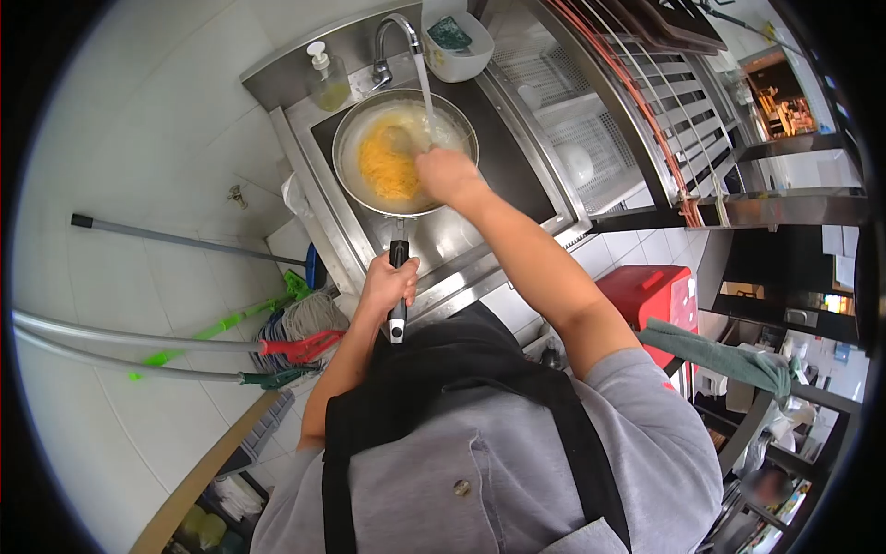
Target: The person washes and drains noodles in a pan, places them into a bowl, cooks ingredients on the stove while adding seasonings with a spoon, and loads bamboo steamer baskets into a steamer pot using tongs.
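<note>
A round frying pan (348, 189) sits over the sink, with cloudy water and a heap of yellow, noodle-like strands (386, 164) inside it. My left hand (389, 284) is closed around the pan's black handle. Over the pan's right side, my right hand (449, 177) is closed. A blurred, greyish spoon-like utensil (399, 139) reaches from it into the strands; its handle is mostly hidden by the fingers. Water pours from the curved faucet (380, 46) into the pan, close to my right hand.
A soap pump bottle (329, 81) and a white tub (459, 55) with a green scouring pad flank the faucet. Racks (581, 120) stand to the right, near a red bin (646, 294). Mop and broom handles (138, 334) lean at the left. A green cloth (715, 355) hangs right.
</note>
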Tool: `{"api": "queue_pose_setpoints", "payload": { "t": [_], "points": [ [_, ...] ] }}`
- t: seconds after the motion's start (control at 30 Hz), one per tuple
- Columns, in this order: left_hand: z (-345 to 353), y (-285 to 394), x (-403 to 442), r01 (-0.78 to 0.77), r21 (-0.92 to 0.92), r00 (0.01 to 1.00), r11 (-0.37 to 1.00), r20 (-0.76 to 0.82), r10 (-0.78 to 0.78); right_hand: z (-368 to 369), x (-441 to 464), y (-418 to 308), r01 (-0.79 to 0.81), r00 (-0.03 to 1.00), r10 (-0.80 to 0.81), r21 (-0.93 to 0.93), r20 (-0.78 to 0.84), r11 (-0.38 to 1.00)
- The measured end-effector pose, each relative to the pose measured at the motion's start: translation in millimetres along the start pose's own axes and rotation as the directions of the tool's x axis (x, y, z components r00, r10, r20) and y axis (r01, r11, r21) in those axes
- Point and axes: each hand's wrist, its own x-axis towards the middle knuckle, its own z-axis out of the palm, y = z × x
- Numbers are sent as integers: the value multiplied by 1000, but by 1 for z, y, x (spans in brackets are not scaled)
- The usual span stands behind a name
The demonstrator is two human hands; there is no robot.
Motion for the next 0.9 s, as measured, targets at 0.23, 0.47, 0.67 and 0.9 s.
{"api": "queue_pose_setpoints", "payload": {
  "t": [0.23, 0.47, 0.67, 0.9],
  "points": [
    [-1, -1, 4, 25, 2, 1000, 1000, -7, -25, -73, -83, 4, 9, 997, -11, 24, 75, 1000],
    [-8, 3, -7, 27, -9, 1000, 1000, 1, -27, -18, -117, 130, -372, 907, 420, 425, -23, 825],
    [3, 24, -29, 39, 60, 997, 997, -65, -35, 101, -59, 112, -383, 918, 191, 901, 347, 204],
    [2, 25, -44, 37, 35, 986, 999, -166, -31, 39, -30, 144, -119, 958, 271, 989, 92, 84]
  ]
}}
